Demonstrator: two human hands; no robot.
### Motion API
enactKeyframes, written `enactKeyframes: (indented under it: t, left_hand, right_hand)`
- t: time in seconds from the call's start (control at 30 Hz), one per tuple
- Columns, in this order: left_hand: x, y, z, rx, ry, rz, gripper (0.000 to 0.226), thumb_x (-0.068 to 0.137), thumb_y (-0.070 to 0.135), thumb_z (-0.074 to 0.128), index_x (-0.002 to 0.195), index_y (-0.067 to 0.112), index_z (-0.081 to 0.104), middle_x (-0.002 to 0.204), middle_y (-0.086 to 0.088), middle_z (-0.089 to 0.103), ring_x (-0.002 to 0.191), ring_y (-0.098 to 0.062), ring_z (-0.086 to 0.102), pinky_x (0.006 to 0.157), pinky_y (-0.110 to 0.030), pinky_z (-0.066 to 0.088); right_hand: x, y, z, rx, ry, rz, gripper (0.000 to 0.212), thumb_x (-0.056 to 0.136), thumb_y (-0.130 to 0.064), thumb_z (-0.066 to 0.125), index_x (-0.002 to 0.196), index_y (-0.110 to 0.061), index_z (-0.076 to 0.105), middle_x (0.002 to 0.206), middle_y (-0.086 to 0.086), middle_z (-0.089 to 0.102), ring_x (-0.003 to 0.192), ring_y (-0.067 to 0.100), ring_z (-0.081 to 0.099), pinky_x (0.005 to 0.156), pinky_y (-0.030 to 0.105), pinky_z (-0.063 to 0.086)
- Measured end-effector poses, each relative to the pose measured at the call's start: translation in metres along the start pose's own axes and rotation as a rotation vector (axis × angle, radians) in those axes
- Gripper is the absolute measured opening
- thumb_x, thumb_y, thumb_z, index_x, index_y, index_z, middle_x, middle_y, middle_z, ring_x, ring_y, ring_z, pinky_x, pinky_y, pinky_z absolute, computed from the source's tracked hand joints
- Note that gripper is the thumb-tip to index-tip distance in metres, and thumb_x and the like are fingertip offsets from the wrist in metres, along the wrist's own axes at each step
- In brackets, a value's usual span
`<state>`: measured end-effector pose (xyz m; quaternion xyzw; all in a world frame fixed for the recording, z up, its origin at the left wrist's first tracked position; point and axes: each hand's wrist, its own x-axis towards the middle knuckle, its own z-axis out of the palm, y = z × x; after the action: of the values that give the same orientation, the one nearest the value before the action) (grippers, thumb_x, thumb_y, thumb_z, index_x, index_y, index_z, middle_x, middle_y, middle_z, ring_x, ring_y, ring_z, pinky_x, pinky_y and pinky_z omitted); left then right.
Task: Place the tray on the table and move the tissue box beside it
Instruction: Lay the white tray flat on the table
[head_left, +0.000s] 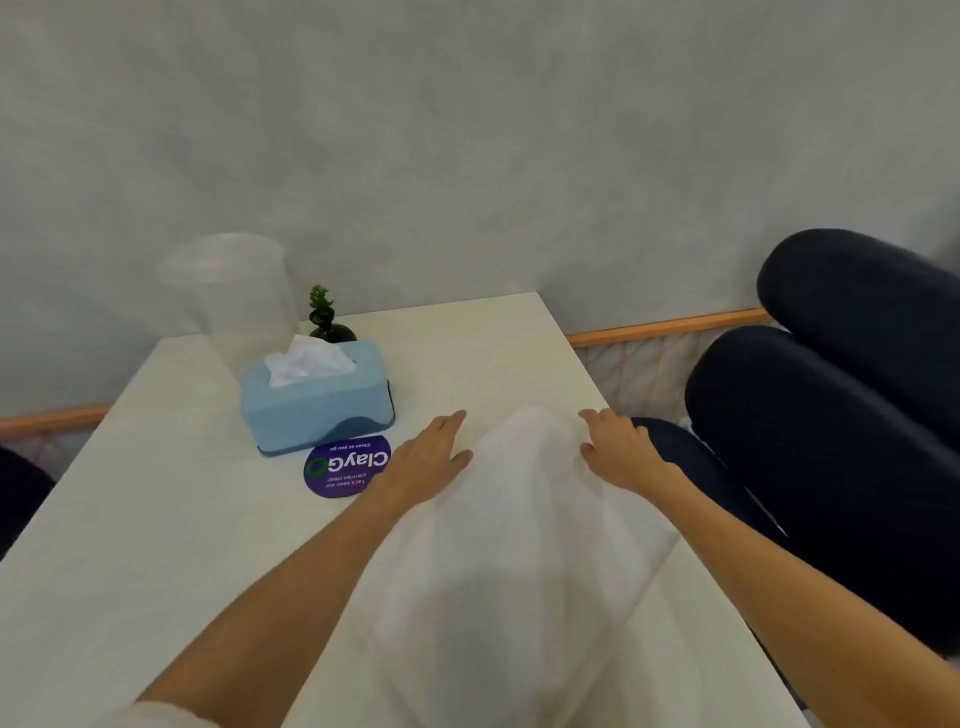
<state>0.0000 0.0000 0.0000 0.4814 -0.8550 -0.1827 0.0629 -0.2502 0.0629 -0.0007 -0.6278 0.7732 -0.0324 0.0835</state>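
On the left of the bench (156, 519) stands the blue tissue box (317, 402), its long axis running roughly left to right, a tissue poking up, with a small dark plant pot (332, 330) just behind and a round purple sticker (347, 466) just in front. The left hand (426, 462) is the nearer one; the box lies up and to the left of its fingers (451, 422), which are stretched flat and hold nothing. Between the hands is a pale blurred shape I can't make out; no tray is clearly visible. The right hand (621, 452) rests at the bench's right edge, loose and empty.
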Motion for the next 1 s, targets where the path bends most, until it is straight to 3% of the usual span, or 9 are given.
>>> enactKeyframes:
  t: [0.2,0.5,0.83,1.0]
  left_hand:
    - [0.003,-0.006,0.017,0.025,-0.045,-0.080,0.043,0.097,0.026,0.047,0.136,0.008,0.044,0.127,-0.011,0.048,0.110,-0.027,0.055,0.089,-0.037,0.049]
    - [0.002,-0.019,0.019,0.089,0.066,-0.140,0.025,0.098,0.022,0.046,0.117,0.008,0.056,0.112,-0.011,0.060,0.094,-0.027,0.062,0.082,-0.038,0.053]
    - [-0.019,-0.032,0.021,0.156,0.168,-0.317,0.030,0.099,0.025,0.044,0.120,0.006,0.054,0.117,-0.011,0.062,0.098,-0.027,0.064,0.081,-0.036,0.057]
    - [-0.032,-0.037,0.028,0.125,0.212,-0.379,0.033,0.097,0.027,0.048,0.124,0.008,0.054,0.122,-0.010,0.061,0.101,-0.025,0.062,0.081,-0.036,0.057]
  right_hand:
    - [0.006,0.012,0.018,-0.036,0.013,0.102,0.031,0.094,0.000,0.039,0.124,-0.004,0.047,0.125,0.016,0.052,0.112,0.033,0.051,0.092,0.043,0.046]
    - [0.030,0.005,0.018,-0.016,0.044,0.082,0.032,0.092,0.007,0.043,0.120,-0.004,0.052,0.120,0.016,0.056,0.107,0.032,0.054,0.087,0.040,0.050]
    - [0.034,-0.003,0.017,-0.143,0.049,0.054,0.037,0.094,-0.008,0.038,0.130,-0.013,0.047,0.122,0.010,0.056,0.114,0.031,0.053,0.099,0.048,0.039]
    - [0.028,-0.004,0.019,-0.080,0.031,0.064,0.033,0.094,-0.003,0.041,0.126,-0.005,0.048,0.125,0.015,0.053,0.113,0.031,0.052,0.096,0.040,0.044]
